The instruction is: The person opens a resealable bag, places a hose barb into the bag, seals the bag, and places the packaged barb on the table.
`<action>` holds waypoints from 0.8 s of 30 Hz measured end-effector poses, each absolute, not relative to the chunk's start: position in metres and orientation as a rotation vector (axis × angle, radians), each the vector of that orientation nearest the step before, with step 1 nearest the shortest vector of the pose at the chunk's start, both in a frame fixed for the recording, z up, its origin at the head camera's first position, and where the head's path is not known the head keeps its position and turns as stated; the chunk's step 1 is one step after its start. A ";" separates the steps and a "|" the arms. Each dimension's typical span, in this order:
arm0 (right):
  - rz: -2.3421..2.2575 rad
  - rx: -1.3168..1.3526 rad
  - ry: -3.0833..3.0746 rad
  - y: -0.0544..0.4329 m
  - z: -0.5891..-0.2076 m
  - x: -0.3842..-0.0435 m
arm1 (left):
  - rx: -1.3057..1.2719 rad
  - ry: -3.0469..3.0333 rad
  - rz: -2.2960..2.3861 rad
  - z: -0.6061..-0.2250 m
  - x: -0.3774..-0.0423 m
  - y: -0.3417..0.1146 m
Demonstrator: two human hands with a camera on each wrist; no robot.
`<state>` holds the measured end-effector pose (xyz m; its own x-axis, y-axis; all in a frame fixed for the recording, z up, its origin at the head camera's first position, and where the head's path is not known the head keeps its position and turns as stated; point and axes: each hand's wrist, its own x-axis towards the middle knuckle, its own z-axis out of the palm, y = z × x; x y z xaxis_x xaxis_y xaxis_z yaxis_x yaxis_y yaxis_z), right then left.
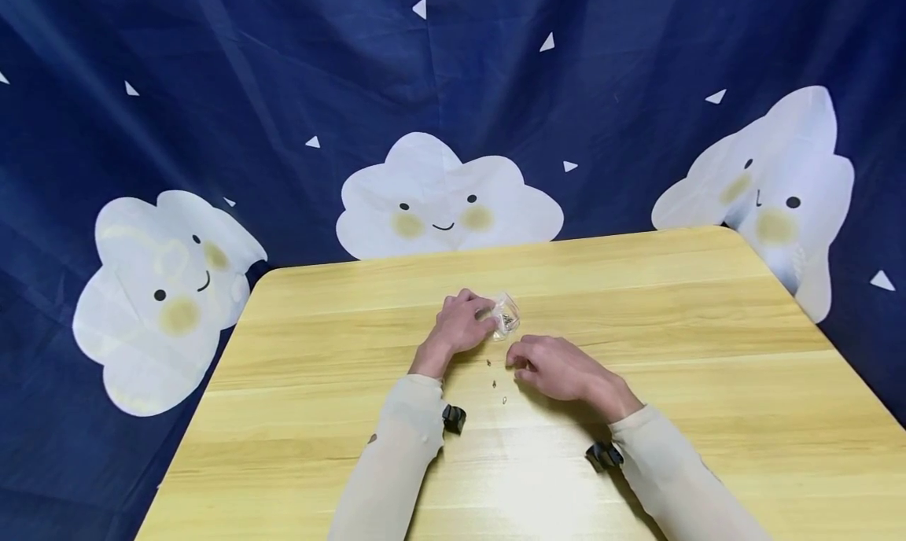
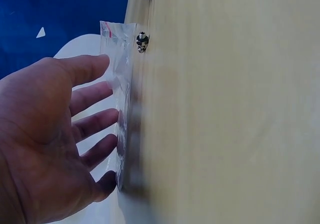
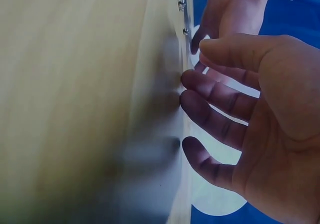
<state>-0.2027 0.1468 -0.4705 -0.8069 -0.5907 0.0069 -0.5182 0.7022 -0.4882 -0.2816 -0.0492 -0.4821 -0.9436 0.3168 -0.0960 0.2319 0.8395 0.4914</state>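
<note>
A small clear plastic bag (image 1: 506, 318) lies near the middle of the table, with small dark metal pieces inside. My left hand (image 1: 463, 321) is at its left side; in the left wrist view the fingertips (image 2: 111, 119) rest along the bag (image 2: 120, 58), the thumb close to its upper part. Three small metal pieces lie in a rough line nearer me: one (image 1: 488, 362), another (image 1: 494, 384) and a loop-shaped one (image 1: 504, 400). My right hand (image 1: 559, 366) hovers low at their right, fingers loosely bent, nothing visible between them in the right wrist view.
The wooden table (image 1: 637, 289) has rounded far corners. Behind it hangs a dark blue curtain (image 1: 609, 77) with white clouds and triangles. A black wrist device (image 1: 454, 419) sits on the left sleeve, another (image 1: 604, 455) on the right.
</note>
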 end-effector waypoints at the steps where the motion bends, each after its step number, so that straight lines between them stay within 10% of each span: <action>1: -0.724 -0.911 2.750 0.147 -0.471 -0.202 | 0.428 2.844 0.727 -0.482 -0.281 -0.049; 24: -0.552 -1.257 2.732 0.132 -0.473 -0.185 | 0.430 2.849 0.708 -0.483 -0.279 -0.050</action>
